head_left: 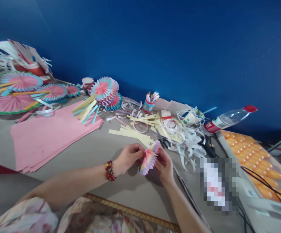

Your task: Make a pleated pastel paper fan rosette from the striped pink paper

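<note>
Between my two hands is a pleated paper fan (148, 159) in pink, yellow and lilac, partly spread, above the grey table. The fingers of my left hand (130, 157) pinch its left side near the folded middle. My right hand (164, 164) closes on its right edge, with some fingertips hidden behind the pleats. Just beyond the fan lie dark-handled scissors (163, 141) and pale yellow paper strips (133, 134). A red bead bracelet (110, 171) circles my left wrist.
Pink paper sheets (50, 139) lie left, with finished fan wheels (103, 89) behind them. Curled white strips (187, 145) are heaped right of centre, near a pen cup (149, 104). A plastic bottle (227, 120) leans by orange packaging (249, 152). A blue wall (140, 48) stands behind.
</note>
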`<state>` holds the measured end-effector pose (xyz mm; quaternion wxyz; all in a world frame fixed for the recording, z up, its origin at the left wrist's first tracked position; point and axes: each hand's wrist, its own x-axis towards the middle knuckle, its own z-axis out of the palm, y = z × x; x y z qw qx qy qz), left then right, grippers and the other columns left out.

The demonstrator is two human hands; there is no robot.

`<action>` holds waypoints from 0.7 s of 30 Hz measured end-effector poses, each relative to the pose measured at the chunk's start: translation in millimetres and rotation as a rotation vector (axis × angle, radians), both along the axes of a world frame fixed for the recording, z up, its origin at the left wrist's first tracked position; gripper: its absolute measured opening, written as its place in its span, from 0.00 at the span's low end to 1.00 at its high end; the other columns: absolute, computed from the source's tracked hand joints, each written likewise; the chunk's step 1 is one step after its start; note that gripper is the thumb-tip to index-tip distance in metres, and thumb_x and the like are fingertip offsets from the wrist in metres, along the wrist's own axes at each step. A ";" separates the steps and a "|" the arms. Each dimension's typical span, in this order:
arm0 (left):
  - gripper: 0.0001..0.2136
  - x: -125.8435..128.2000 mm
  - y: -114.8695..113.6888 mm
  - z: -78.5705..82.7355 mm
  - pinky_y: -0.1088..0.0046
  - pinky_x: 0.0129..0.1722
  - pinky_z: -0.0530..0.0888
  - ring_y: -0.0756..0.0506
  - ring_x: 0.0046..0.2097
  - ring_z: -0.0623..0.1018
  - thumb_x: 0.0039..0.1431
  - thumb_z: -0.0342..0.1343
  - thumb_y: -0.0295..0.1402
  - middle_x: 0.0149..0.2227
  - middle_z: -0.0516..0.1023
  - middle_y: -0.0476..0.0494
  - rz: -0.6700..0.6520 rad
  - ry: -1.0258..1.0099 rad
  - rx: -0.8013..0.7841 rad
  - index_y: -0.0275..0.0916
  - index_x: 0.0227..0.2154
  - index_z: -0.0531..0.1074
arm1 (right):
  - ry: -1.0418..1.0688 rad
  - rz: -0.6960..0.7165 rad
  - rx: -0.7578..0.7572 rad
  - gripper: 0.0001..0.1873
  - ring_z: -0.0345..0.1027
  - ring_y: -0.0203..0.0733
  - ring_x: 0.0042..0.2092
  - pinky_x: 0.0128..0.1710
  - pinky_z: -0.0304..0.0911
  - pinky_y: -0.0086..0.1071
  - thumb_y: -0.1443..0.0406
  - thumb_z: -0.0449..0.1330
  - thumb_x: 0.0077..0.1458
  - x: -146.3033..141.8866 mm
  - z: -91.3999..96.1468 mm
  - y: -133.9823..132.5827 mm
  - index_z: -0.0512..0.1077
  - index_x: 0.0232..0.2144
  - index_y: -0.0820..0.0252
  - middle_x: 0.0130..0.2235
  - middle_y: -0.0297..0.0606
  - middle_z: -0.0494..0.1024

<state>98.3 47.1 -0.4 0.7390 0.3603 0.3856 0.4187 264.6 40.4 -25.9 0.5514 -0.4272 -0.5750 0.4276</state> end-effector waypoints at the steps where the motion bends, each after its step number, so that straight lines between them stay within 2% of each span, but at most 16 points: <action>1: 0.14 0.5 -0.2 -0.4 0.79 0.25 0.67 0.54 0.22 0.69 0.46 0.65 0.41 0.21 0.71 0.52 0.003 0.007 0.001 0.35 0.24 0.69 | -0.023 -0.002 0.012 0.10 0.66 0.43 0.35 0.34 0.63 0.34 0.57 0.66 0.50 0.2 0.4 0.1 0.74 0.29 0.56 0.33 0.38 0.72; 6: 0.16 1.1 -0.6 -3.0 0.78 0.25 0.67 0.53 0.23 0.70 0.46 0.64 0.43 0.22 0.71 0.51 0.008 0.044 0.003 0.35 0.25 0.69 | -0.176 -0.026 0.100 0.06 0.66 0.42 0.34 0.33 0.62 0.33 0.63 0.63 0.54 -0.7 4.6 0.1 0.72 0.27 0.57 0.32 0.37 0.73; 13: 0.18 1.0 -1.4 -2.6 0.79 0.23 0.62 0.54 0.22 0.67 0.47 0.64 0.46 0.20 0.69 0.52 0.012 0.082 0.023 0.35 0.24 0.68 | -0.259 -0.039 0.185 0.05 0.65 0.39 0.32 0.31 0.59 0.30 0.69 0.61 0.54 -4.3 14.3 -1.0 0.72 0.27 0.56 0.31 0.33 0.73; 21: 0.20 -1.0 2.7 -3.3 0.77 0.26 0.68 0.52 0.23 0.71 0.40 0.67 0.46 0.22 0.72 0.52 -0.033 0.055 -0.134 0.36 0.25 0.69 | -0.270 -0.031 0.166 0.05 0.66 0.41 0.34 0.32 0.61 0.31 0.69 0.60 0.54 -3.1 11.5 0.7 0.74 0.28 0.55 0.32 0.35 0.74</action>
